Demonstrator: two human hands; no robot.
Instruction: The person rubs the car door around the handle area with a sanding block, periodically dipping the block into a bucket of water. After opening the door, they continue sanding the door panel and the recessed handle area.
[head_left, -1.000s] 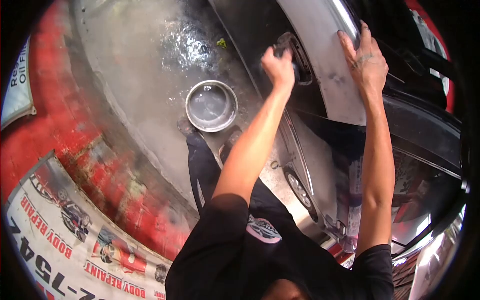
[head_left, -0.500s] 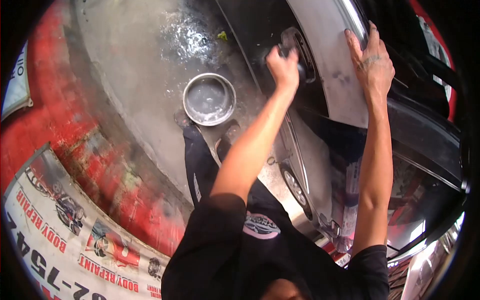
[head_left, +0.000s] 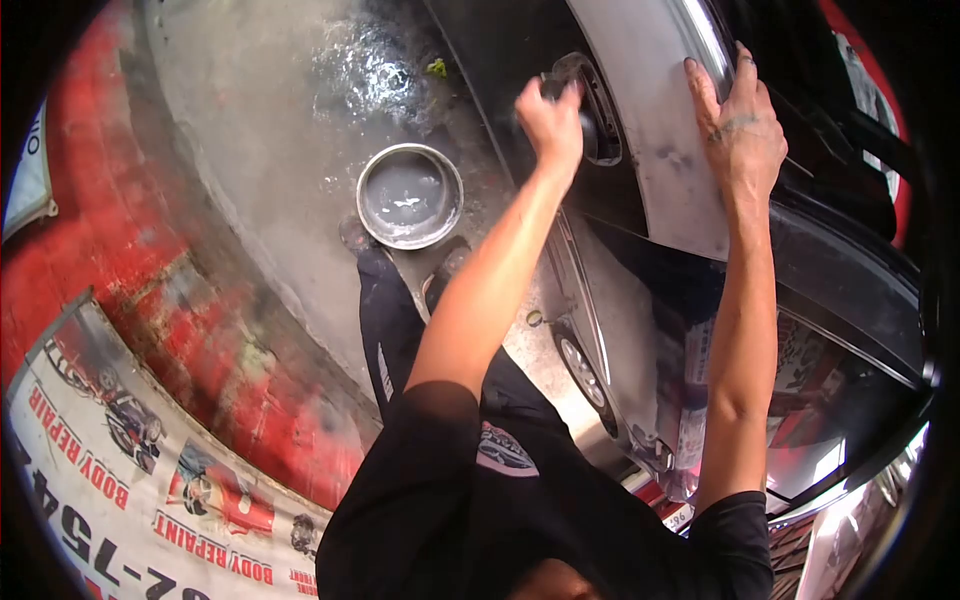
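My left hand (head_left: 553, 122) is closed around a small dark item (head_left: 553, 86) that its fingers mostly hide. It is at the dark lower side of a car, beside an oval recess (head_left: 603, 125) with a dark rim. To the right, my right hand (head_left: 745, 140) rests with its fingers apart on the upper edge of a grey, patchy car panel (head_left: 650, 130), near a shiny strip (head_left: 708, 35). Nothing shows in its grasp.
A round metal basin (head_left: 409, 197) with greyish liquid stands on the wet concrete floor (head_left: 270, 130) by my feet. A red wall (head_left: 100, 190) and a printed banner (head_left: 150, 480) are at the left. A car wheel (head_left: 584, 372) shows below the panel.
My left hand has moved slightly left, a little away from the grey panel. My right hand stays on the panel edge. The whole view has shifted slightly.
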